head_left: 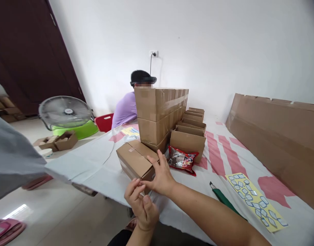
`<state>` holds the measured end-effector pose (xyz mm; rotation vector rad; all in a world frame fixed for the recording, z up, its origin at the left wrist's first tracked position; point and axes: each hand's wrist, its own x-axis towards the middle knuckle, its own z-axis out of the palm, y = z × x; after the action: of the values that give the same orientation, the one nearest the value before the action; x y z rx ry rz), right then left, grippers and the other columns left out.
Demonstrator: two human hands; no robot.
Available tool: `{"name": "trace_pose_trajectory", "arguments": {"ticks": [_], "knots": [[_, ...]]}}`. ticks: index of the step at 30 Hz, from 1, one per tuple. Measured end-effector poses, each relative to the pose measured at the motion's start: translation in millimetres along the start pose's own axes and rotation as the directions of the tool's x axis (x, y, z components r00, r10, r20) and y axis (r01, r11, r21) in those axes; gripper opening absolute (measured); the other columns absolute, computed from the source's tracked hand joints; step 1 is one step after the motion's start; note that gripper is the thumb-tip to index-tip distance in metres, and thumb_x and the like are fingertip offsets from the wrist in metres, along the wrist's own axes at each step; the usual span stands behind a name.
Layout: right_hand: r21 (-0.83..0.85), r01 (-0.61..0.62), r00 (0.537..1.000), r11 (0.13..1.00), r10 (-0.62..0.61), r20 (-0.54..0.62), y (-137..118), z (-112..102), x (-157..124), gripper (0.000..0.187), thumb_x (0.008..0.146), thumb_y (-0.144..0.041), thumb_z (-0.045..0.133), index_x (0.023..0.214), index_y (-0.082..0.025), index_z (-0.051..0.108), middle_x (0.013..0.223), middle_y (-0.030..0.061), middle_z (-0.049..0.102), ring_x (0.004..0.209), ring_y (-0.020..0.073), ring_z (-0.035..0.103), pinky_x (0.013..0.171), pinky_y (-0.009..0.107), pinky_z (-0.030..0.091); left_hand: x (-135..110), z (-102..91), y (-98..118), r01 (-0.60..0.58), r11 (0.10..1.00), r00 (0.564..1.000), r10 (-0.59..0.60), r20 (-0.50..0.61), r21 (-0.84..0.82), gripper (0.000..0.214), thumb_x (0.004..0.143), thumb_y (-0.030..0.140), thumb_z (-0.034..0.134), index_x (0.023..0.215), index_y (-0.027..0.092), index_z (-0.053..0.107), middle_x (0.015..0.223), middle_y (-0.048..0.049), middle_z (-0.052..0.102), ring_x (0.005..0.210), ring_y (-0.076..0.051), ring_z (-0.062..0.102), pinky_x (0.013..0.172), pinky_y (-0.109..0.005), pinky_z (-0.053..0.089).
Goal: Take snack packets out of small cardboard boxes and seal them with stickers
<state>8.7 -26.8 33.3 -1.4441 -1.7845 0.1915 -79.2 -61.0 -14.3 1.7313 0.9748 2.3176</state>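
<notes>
A closed cardboard box [135, 153] lies at the table's near left edge. My right hand [160, 174] is at its near right end, thumb and fingers spread wide, fingertips by the top edge. I cannot tell how firmly it touches the box. Just below is my left hand [143, 206], palm turned up, fingers loosely bent and thumb apart. Its fingertips are close to my right thumb, and nothing shows in it. A red snack packet [182, 160] with a clear window leans by an open carton [187, 141] to the right.
Stacked taped cartons [160, 112] stand ahead, open cartons behind the packet. A green-handled utility knife [225, 200] and a yellow sticker sheet [255, 201] lie right, before a long cardboard panel [277, 136]. A person in purple [125, 109] sits behind; a fan [66, 111] stands left.
</notes>
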Motion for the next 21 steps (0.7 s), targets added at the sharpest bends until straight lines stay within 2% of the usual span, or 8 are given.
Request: {"name": "trace_pose_trajectory", "arguments": {"ticks": [3, 6, 10, 14, 17, 21], "knots": [[0.017, -0.005, 1.000, 1.000, 0.006, -0.016, 2, -5, -2, 0.091, 0.058, -0.049, 0.083, 0.136, -0.025, 0.044, 0.150, 0.0126, 0.019, 0.134, 0.0396, 0.029, 0.109, 0.055, 0.029, 1, 0.6, 2, -0.011, 0.999, 1.000, 0.012, 0.024, -0.031, 0.019, 0.093, 0.026, 0.035, 0.103, 0.022, 0.050, 0.117, -0.0102, 0.046, 0.122, -0.029, 0.043, 0.104, -0.055, 0.035], [0.019, 0.009, 0.999, 1.000, -0.010, 0.051, 5, -32, -14, 0.090, 0.055, -0.035, 0.084, 0.134, -0.021, 0.045, 0.147, 0.0139, 0.025, 0.134, 0.0356, 0.033, 0.110, 0.050, 0.031, 4, 0.6, 5, -0.016, 0.999, 0.999, 0.017, 0.035, -0.045, 0.018, 0.092, 0.024, 0.036, 0.104, 0.022, 0.050, 0.118, -0.0106, 0.046, 0.123, -0.029, 0.042, 0.104, -0.056, 0.034], [0.020, 0.080, 0.970, 0.997, -0.082, 0.229, 20, -98, -53, 0.090, 0.056, -0.030, 0.081, 0.136, -0.020, 0.042, 0.150, 0.0155, 0.023, 0.138, 0.0341, 0.029, 0.111, 0.048, 0.030, 9, -3.1, 11, -0.017, 0.999, 1.000, 0.017, 0.000, -0.029, 0.018, 0.091, 0.022, 0.039, 0.106, 0.022, 0.050, 0.119, -0.0113, 0.046, 0.123, -0.029, 0.042, 0.105, -0.057, 0.033], [-0.056, 0.064, 0.952, 0.996, -0.044, 0.302, 40, -166, -109, 0.084, 0.066, -0.037, 0.074, 0.140, -0.025, 0.036, 0.152, 0.0152, 0.024, 0.139, 0.0345, 0.029, 0.109, 0.053, 0.032, 12, -6.6, 19, -0.009, 1.000, 0.999, 0.010, 0.037, -0.021, 0.019, 0.090, 0.023, 0.042, 0.106, 0.023, 0.051, 0.121, -0.0103, 0.046, 0.124, -0.029, 0.042, 0.105, -0.056, 0.034], [-0.107, 0.015, 0.955, 0.994, 0.017, 0.296, 48, -199, -145, 0.082, 0.069, -0.042, 0.071, 0.141, -0.027, 0.036, 0.153, 0.0155, 0.024, 0.140, 0.0350, 0.028, 0.108, 0.055, 0.031, 10, -2.9, 21, 0.053, 0.997, 0.985, -0.042, 0.167, -0.060, 0.020, 0.092, 0.025, 0.042, 0.106, 0.024, 0.056, 0.124, -0.0096, 0.048, 0.121, -0.027, 0.045, 0.103, -0.052, 0.037], [-0.114, -0.048, 0.960, 0.992, 0.077, 0.268, 51, -216, -171, 0.083, 0.071, -0.050, 0.070, 0.143, -0.029, 0.035, 0.156, 0.0140, 0.020, 0.142, 0.0360, 0.023, 0.109, 0.057, 0.027, 6, 8.0, 20, 0.124, 0.983, 0.906, -0.055, 0.419, -0.139, 0.024, 0.093, 0.028, 0.041, 0.097, 0.024, 0.064, 0.120, -0.0090, 0.051, 0.115, -0.025, 0.050, 0.095, -0.045, 0.044]]}}
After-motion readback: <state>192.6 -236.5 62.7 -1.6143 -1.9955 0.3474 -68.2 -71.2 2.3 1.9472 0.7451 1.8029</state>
